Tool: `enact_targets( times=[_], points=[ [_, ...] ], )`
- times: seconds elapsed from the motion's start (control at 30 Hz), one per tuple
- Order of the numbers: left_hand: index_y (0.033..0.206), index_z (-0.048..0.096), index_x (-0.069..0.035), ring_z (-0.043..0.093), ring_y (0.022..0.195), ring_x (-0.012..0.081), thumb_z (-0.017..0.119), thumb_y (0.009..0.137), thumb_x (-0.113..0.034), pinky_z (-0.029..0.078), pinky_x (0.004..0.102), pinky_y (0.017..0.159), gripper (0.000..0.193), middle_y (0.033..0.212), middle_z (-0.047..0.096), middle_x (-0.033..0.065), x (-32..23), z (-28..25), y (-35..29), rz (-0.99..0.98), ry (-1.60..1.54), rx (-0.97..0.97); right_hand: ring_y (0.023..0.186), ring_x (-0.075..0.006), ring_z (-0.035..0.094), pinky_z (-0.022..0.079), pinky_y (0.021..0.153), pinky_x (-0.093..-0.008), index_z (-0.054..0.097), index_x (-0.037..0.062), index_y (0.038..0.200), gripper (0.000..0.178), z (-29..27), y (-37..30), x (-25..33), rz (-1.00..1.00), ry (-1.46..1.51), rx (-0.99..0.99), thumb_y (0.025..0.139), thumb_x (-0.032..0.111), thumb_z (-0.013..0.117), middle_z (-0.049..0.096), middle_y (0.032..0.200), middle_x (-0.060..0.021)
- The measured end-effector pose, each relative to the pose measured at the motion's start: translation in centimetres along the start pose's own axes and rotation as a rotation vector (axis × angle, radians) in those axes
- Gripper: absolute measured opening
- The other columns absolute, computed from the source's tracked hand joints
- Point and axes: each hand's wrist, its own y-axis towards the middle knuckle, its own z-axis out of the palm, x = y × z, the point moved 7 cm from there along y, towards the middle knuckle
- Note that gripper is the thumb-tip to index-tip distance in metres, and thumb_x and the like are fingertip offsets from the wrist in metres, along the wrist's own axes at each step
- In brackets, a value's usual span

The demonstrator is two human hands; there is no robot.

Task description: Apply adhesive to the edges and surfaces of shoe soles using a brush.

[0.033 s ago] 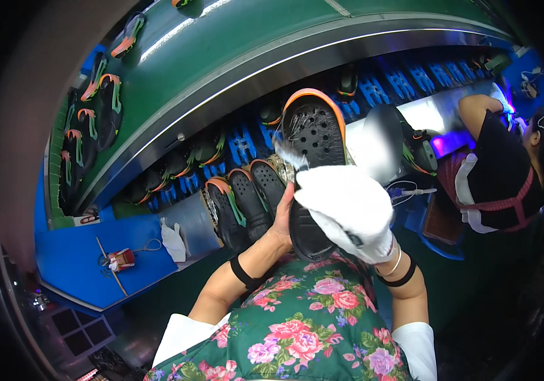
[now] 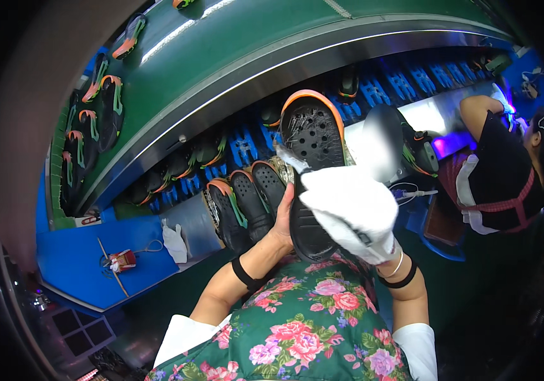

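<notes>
A: Head view: left hand bare, gripping a black shoe by its side, sole turned up, orange rim at the toe. Right hand in a white glove, closed over a white cloth pressed on the sole

B: Where's the shoe sitting?

A: Held up off the surface, in front of the chest, between both hands, above the floral apron. Toe points away toward the green belt

B: How far along?

A: My read is mid-wipe. Cloth sits near the middle of the sole on its left edge, glove covers the heel half, so can't tell which part is already cleaned. Some pale flecks show on the toe tread, so I'd judge that part is left

B: Anything done already?

A: Row of black shoes with orange and green trim lies sole-up on the surface just beyond the hands, touching each other. Can't tell if those are finished or waiting. More shoes ride the belt at far left

B: Anyone else?

A: Another person in a dark top at right, working at their own spot, well apart from the held shoe. Small red tool with a cord on the blue surface at left, untouched
</notes>
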Motion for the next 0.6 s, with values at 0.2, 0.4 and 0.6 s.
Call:
enact_targets(
  times=[0.2,0.4,0.6],
  points=[
    [0.152,0.043,-0.006,0.054,0.135,0.0336,0.046,0.095,-0.073,0.041,0.0523,0.115,0.088,0.149,0.053,0.017,-0.7,-0.2,0.3,0.007,-0.018,0.065,0.102,-0.0297,0.072,0.055,0.091,-0.0399,0.076,0.0083,0.115,0.035,1.8,-1.9,0.0,0.041,-0.134,0.055,0.08,0.002,0.074,0.075,0.112,-0.0097],
    [0.152,0.044,-0.01,0.056,0.133,0.0314,0.041,0.095,-0.077,0.042,0.0508,0.115,0.088,0.147,0.055,0.016,-2.9,-0.3,1.3,0.109,0.044,-0.069,0.096,-0.0279,0.073,0.057,0.084,-0.0378,0.078,0.0065,0.101,0.028,-0.3,-0.3,-1.0,0.123,0.035,-0.196,0.074,-0.002,0.077,0.077,0.102,-0.0124],
    [0.159,0.029,-0.01,0.047,0.136,0.0473,0.036,0.087,-0.087,0.039,0.0657,0.112,0.105,0.157,0.041,0.0101,-3.9,1.4,2.9,0.154,0.218,-0.169,0.1,-0.0289,0.073,0.056,0.092,-0.0395,0.078,0.007,0.104,0.029,2.3,-1.2,-0.9,0.112,0.163,-0.058,0.076,0.0,0.077,0.076,0.106,-0.0122]
  ],
)
